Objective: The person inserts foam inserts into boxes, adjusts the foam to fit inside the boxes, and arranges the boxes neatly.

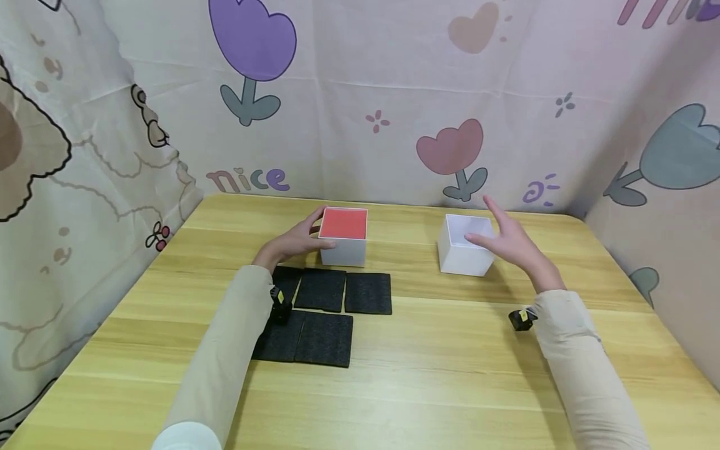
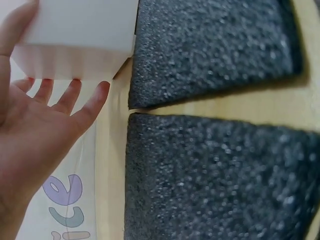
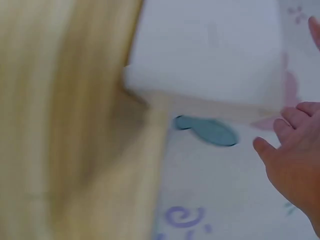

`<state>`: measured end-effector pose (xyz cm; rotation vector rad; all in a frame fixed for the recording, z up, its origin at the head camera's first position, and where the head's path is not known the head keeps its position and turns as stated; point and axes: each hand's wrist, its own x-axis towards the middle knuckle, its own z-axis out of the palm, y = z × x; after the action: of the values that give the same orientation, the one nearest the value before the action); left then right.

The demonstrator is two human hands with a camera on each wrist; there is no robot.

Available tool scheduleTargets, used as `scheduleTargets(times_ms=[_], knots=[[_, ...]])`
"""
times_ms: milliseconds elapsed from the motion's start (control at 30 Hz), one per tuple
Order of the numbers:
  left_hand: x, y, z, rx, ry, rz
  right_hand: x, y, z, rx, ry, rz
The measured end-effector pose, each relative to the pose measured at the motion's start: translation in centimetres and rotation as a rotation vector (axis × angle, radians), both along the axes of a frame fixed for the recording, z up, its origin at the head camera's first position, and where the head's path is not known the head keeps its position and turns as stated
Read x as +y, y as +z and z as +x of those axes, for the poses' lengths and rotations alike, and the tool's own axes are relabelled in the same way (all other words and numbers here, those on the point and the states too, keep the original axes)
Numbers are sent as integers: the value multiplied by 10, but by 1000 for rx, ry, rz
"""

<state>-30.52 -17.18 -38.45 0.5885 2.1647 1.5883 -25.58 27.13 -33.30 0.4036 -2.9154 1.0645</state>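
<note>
My left hand (image 1: pixel 294 242) holds the left side of a white box (image 1: pixel 344 253) topped with a flat red surface (image 1: pixel 344 224). In the left wrist view the thumb lies over one face, and the fingertips (image 2: pixel 102 89) touch the adjoining side. To the right stands a second white box (image 1: pixel 465 260), open at the top with a white inside. Beside it, my right hand (image 1: pixel 513 242) has its thumb and fingers spread wide, the thumb overlapping the box's rim in the head view. The right wrist view shows this hand near a side of the box (image 3: pixel 205 50).
Several square black foam pads (image 1: pixel 368 294) lie in two rows in front of the red-topped box, partly hidden by the left sleeve. The wooden table (image 1: pixel 439 375) meets a printed cloth backdrop (image 1: pixel 349 150) behind both boxes.
</note>
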Motion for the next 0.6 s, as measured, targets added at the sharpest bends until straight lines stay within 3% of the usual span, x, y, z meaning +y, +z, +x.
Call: scheduleTargets(times_ms=[200, 333, 600], knots=[[1, -2, 1, -22, -10, 14, 11, -18, -4, -171, -6, -125], [1, -4, 0, -23, -6, 21, 12, -25, -6, -200, -17, -189], [1, 2, 1, 0, 19, -29, 15, -39, -11, -197, -72, -214]])
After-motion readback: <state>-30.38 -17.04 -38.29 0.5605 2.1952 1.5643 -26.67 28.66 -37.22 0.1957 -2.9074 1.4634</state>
